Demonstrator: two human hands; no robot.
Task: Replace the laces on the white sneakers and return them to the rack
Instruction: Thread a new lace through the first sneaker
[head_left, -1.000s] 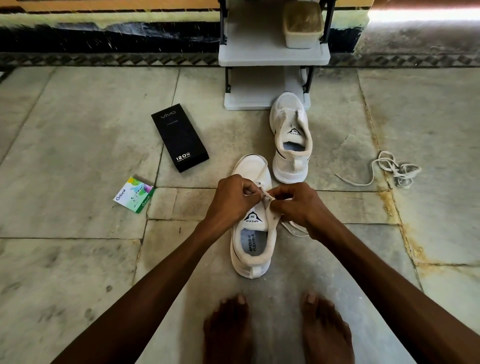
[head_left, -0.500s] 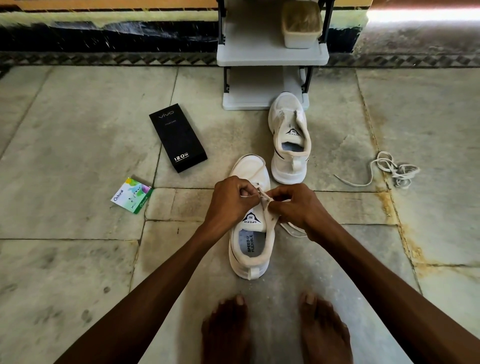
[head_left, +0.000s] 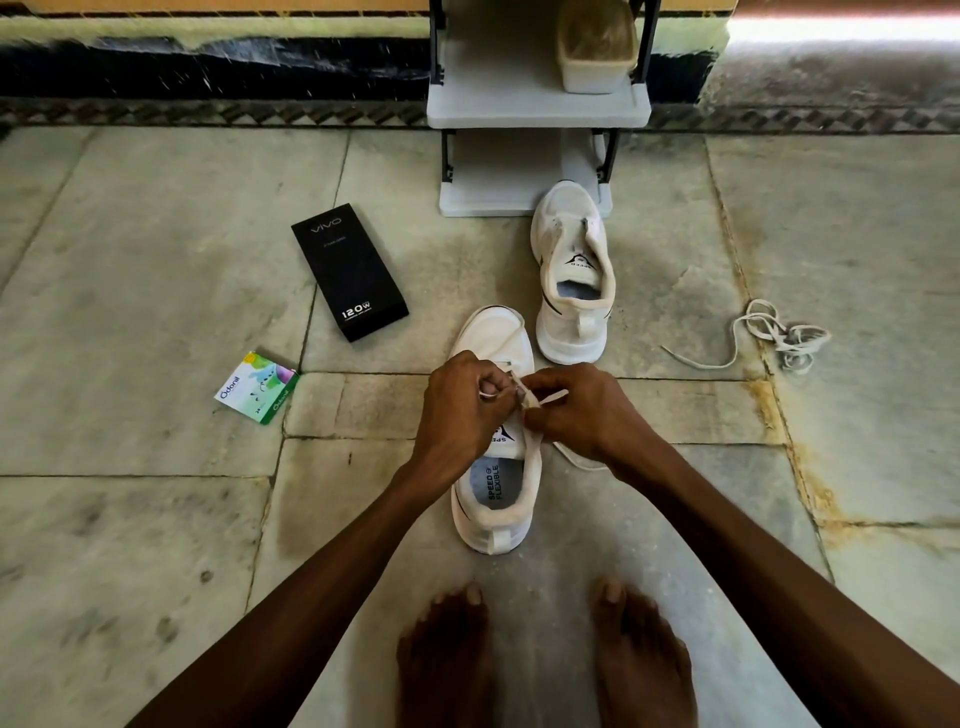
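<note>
Left hand (head_left: 462, 410) and right hand (head_left: 576, 410) both pinch the flat white lace (head_left: 540, 401) over the nearer white fabric sneaker (head_left: 493, 499); I'd pull evenly, no twists.

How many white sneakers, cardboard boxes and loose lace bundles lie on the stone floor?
White fabric sneakers: 2 (near sneaker, far sneaker)
Cardboard boxes: 2 (long black box, small green-white box)
Loose white lace bundle: 1
Total: 5

Black box (head_left: 349, 279): "vivo" at the far end, "120W" at the near end. Green packet (head_left: 258, 388): "Odonil", printed twice. Near sneaker (head_left: 493, 519): "SPEED & FLEXIBLE" on the insole. Far sneaker (head_left: 571, 332): "SPEED" on the tongue.
</note>
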